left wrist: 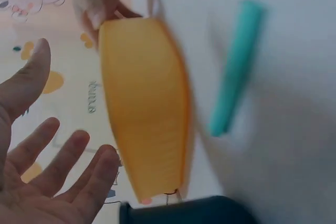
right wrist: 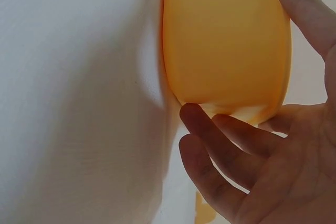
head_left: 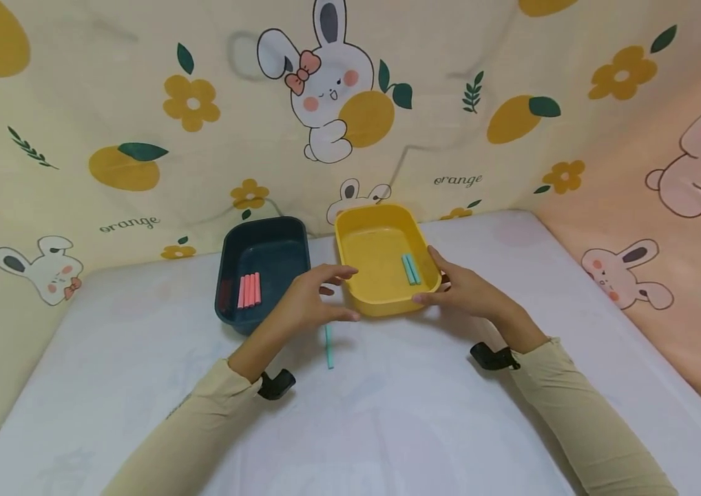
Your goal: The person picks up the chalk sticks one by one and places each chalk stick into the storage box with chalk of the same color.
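A yellow plastic tray stands on the white table with two teal chalk sticks inside, near its right side. My right hand holds the tray's front right corner, thumb at the rim and fingers against the side wall. At the tray's left side is my left hand, its fingers spread; the left wrist view shows nothing in its grasp, with a gap to the tray. Another teal chalk stick lies on the table below the left hand, closer in the left wrist view.
Left of the yellow tray stands a dark blue tray with several pink chalk sticks in it. Behind both trays rises a printed cloth with rabbits and oranges, also on the right. White cloth covers the table.
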Demonstrator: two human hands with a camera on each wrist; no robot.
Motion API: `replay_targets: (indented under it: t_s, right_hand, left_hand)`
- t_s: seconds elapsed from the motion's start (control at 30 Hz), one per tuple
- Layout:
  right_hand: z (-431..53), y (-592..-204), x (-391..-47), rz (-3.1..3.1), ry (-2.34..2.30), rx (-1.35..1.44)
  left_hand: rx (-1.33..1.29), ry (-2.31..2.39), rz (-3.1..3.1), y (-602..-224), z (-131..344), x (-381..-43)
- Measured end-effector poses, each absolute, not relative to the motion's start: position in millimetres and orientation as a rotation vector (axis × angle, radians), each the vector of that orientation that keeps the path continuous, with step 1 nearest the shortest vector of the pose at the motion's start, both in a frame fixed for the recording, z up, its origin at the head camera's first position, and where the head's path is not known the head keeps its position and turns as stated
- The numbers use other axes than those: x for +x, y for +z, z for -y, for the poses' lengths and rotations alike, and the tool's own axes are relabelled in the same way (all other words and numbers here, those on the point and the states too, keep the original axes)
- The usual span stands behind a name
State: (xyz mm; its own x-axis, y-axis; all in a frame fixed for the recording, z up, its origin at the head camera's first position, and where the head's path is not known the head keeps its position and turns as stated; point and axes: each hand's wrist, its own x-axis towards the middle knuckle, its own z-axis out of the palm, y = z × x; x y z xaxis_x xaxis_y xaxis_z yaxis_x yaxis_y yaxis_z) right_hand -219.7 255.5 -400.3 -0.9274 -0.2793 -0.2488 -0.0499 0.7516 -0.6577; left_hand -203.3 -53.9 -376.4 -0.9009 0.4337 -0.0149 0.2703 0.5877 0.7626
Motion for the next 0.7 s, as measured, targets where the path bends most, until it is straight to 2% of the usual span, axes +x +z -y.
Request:
replay_targets:
  t_s: [0.33, 0.7]
  right_hand:
    - [-259, -403, -226, -2.628, -0.949, -0.252]
    - [-257, -404, -223, -2.616, -0.959, -0.259]
  left_hand:
    - [0.656, 1.066, -2.633, -397, 75, -171]
    - [0.658, 0.818, -2.715, -412, 87, -164]
